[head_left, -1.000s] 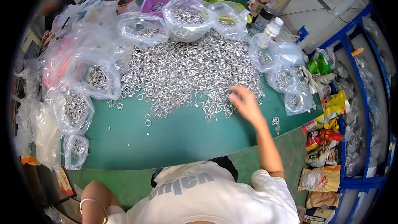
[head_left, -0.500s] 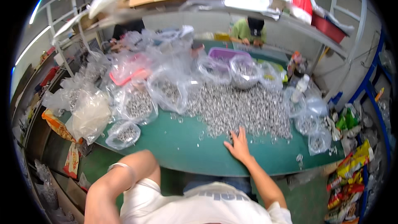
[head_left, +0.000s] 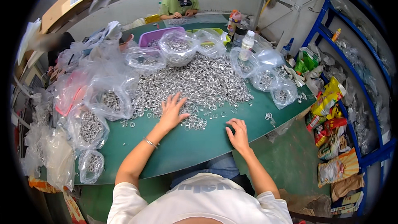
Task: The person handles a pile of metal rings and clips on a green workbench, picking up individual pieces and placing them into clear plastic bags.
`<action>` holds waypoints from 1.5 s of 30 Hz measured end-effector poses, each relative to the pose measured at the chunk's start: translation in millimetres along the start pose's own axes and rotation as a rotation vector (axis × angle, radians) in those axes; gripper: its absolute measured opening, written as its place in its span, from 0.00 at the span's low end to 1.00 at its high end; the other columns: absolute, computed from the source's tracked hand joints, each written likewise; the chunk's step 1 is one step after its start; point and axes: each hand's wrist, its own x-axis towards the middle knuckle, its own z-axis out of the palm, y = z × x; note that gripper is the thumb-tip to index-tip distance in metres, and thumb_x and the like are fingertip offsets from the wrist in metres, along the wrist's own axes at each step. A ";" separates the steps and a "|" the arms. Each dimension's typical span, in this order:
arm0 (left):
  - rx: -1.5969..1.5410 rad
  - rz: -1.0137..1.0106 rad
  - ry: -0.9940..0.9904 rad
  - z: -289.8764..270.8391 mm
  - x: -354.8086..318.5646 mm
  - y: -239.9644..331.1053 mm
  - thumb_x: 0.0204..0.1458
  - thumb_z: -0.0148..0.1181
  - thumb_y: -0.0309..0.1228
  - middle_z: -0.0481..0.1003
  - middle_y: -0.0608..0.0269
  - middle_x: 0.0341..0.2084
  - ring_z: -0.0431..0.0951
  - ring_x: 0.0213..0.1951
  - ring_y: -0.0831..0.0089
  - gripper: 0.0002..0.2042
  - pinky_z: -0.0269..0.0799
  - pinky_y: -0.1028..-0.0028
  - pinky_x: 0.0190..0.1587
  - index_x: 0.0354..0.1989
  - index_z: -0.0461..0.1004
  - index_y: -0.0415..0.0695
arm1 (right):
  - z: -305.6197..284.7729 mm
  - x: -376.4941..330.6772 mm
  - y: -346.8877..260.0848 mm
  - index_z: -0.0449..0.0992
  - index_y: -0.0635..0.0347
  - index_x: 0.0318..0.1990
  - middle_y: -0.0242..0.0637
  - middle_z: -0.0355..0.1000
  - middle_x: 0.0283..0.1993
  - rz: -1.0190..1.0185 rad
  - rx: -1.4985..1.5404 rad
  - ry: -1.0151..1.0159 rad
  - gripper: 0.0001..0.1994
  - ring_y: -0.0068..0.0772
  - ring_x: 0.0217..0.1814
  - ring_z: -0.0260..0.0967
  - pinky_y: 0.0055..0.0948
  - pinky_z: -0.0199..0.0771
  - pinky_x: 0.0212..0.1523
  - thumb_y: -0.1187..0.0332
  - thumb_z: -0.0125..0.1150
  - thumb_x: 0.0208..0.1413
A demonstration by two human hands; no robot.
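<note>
A wide heap of small silvery metal rings (head_left: 199, 81) covers the middle of the green table (head_left: 195, 145). My left hand (head_left: 171, 113), with a bracelet on its wrist, lies open at the near edge of the heap. Its fingers are spread over the rings. Beside its thumb is a small cluster of rings (head_left: 195, 122). To the right, near the table's front edge, my right hand (head_left: 238, 136) rests on the bare surface. Its fingers bend slightly, the thumb stands apart, and no object shows in it.
Clear plastic bags of rings (head_left: 92, 126) line the left side, and more bags (head_left: 283, 95) stand at right. Behind the heap are a purple basket (head_left: 145, 38) and a white bottle (head_left: 247, 43). A person (head_left: 176, 6) works across the table. Blue shelving (head_left: 348, 45) rises at right.
My view has swung to the right. The left arm, earlier bent back near the table's edge, now reaches to the heap. My right hand has drawn back from the heap toward the front edge.
</note>
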 end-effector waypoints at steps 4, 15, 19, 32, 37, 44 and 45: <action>0.161 -0.001 0.020 19.6 1.5 -2.3 0.51 0.58 0.46 0.55 0.55 0.64 0.48 0.67 0.49 0.29 0.42 0.37 0.61 0.61 0.63 0.52 | -30.6 -11.0 40.4 0.71 0.62 0.49 0.45 0.67 0.49 0.191 -0.208 0.251 0.20 0.49 0.52 0.61 0.41 0.60 0.55 0.73 0.63 0.45; 0.116 0.037 0.132 13.8 -20.9 3.2 0.48 0.61 0.32 0.63 0.49 0.53 0.58 0.59 0.49 0.24 0.56 0.57 0.60 0.55 0.67 0.45 | -86.9 11.0 136.6 0.72 0.62 0.43 0.44 0.65 0.43 0.330 -0.350 0.044 0.17 0.48 0.47 0.64 0.43 0.67 0.44 0.65 0.65 0.48; 0.154 -0.022 0.130 17.4 -24.3 8.0 0.49 0.59 0.30 0.61 0.47 0.55 0.56 0.61 0.47 0.23 0.54 0.57 0.62 0.56 0.65 0.43 | -81.0 11.3 140.9 0.70 0.63 0.35 0.45 0.64 0.40 0.139 -0.369 0.049 0.09 0.49 0.44 0.66 0.43 0.70 0.39 0.68 0.61 0.51; 0.135 -0.105 0.141 26.8 -23.2 16.4 0.51 0.57 0.28 0.58 0.52 0.59 0.51 0.65 0.49 0.24 0.49 0.58 0.66 0.59 0.63 0.47 | -108.1 27.8 193.3 0.67 0.67 0.43 0.44 0.67 0.40 0.740 2.009 0.257 0.12 0.30 0.35 0.63 0.24 0.62 0.29 0.65 0.51 0.62; 0.163 -0.134 0.154 26.4 -27.6 15.9 0.51 0.57 0.30 0.59 0.51 0.58 0.53 0.64 0.49 0.24 0.51 0.58 0.65 0.58 0.64 0.46 | -131.5 39.7 178.8 0.61 0.74 0.51 0.57 0.63 0.49 0.813 2.077 0.292 0.16 0.48 0.52 0.63 0.38 0.68 0.51 0.71 0.48 0.59; 0.183 -0.075 0.160 31.1 -17.3 17.5 0.52 0.58 0.33 0.60 0.52 0.59 0.53 0.64 0.50 0.25 0.51 0.56 0.65 0.59 0.64 0.48 | -170.7 81.1 277.2 0.64 0.76 0.45 0.56 0.63 0.53 0.731 1.933 0.494 0.18 0.50 0.60 0.58 0.52 0.53 0.64 0.79 0.51 0.42; 0.185 -0.088 0.157 28.9 -19.7 17.1 0.51 0.58 0.33 0.60 0.52 0.59 0.53 0.63 0.50 0.24 0.51 0.57 0.65 0.59 0.64 0.48 | -164.3 92.9 273.3 0.66 0.73 0.41 0.53 0.65 0.50 0.770 1.800 0.506 0.15 0.47 0.57 0.59 0.53 0.51 0.63 0.77 0.51 0.43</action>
